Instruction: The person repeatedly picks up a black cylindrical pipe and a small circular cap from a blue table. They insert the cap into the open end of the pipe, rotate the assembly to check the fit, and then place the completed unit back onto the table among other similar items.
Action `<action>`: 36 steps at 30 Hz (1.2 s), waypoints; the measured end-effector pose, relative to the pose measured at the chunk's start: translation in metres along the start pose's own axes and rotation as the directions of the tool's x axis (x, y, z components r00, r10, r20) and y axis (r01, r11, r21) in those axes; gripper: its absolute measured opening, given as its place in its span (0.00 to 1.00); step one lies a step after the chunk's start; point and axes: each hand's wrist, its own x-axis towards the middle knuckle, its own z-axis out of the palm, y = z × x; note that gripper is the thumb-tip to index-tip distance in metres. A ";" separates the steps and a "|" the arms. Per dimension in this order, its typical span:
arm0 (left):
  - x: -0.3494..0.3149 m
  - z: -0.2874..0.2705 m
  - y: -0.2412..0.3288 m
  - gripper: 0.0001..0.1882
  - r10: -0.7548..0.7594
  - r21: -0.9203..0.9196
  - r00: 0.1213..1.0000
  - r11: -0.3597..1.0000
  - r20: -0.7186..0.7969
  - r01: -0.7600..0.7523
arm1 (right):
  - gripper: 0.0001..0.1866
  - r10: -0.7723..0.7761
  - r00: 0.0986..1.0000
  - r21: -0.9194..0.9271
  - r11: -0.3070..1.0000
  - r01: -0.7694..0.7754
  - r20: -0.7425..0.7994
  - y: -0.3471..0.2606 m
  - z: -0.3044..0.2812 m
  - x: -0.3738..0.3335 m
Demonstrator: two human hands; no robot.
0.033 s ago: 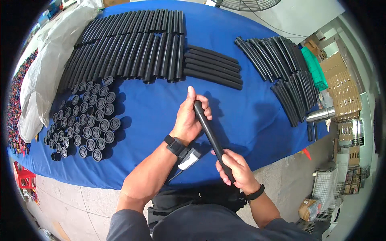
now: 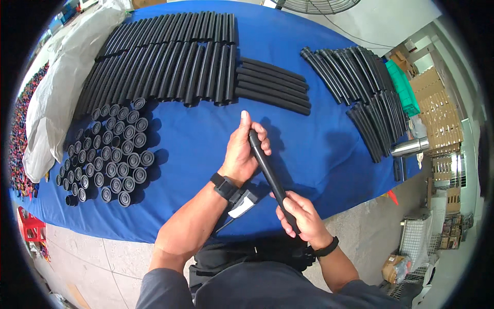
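Note:
A black tube (image 2: 270,172) slants between my two hands, above the near part of the blue-covered table. Its upper end, with a wider black collar, is in my left hand (image 2: 241,152), fingers curled round it and thumb pointing up. My right hand (image 2: 304,216) wraps round its lower end. To the left stand several round black caps (image 2: 123,170) with ringed tops. Beyond them long black tubes (image 2: 167,74) lie side by side in two rows. A few matte black tubes (image 2: 272,88) lie crosswise beside those rows.
More black tubes (image 2: 355,74) lie at the right, near a green bin (image 2: 403,87) and a shiny metal cylinder (image 2: 410,147). Clear plastic sheeting (image 2: 59,98) drapes the left edge. A fan (image 2: 319,5) stands at the back. A red stool (image 2: 32,225) is at lower left.

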 end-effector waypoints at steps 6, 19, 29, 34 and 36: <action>-0.002 0.005 -0.005 0.26 0.050 0.026 0.993 0.999 -0.103 -0.047 | 0.23 -0.011 0.996 -0.054 0.999 0.006 -0.084 0.009 0.004 0.003; -0.005 0.012 -0.008 0.24 0.136 0.102 0.973 0.988 -0.189 -0.118 | 0.21 -0.251 0.952 -0.595 0.797 0.101 -0.175 0.008 0.012 0.006; -0.005 0.026 0.004 0.34 0.039 -0.076 0.976 0.996 -0.214 -0.056 | 0.19 -0.634 0.773 -0.864 0.400 0.304 -0.021 0.008 -0.005 0.003; 0.005 0.007 0.004 0.31 -0.054 -0.042 0.992 0.998 -0.116 0.050 | 0.23 -0.138 0.986 -0.164 0.979 0.122 -0.090 0.003 -0.016 -0.016; 0.006 0.007 0.007 0.30 -0.081 -0.007 0.990 0.997 -0.115 0.081 | 0.26 -0.071 0.992 -0.190 0.980 0.051 -0.102 0.003 -0.011 -0.013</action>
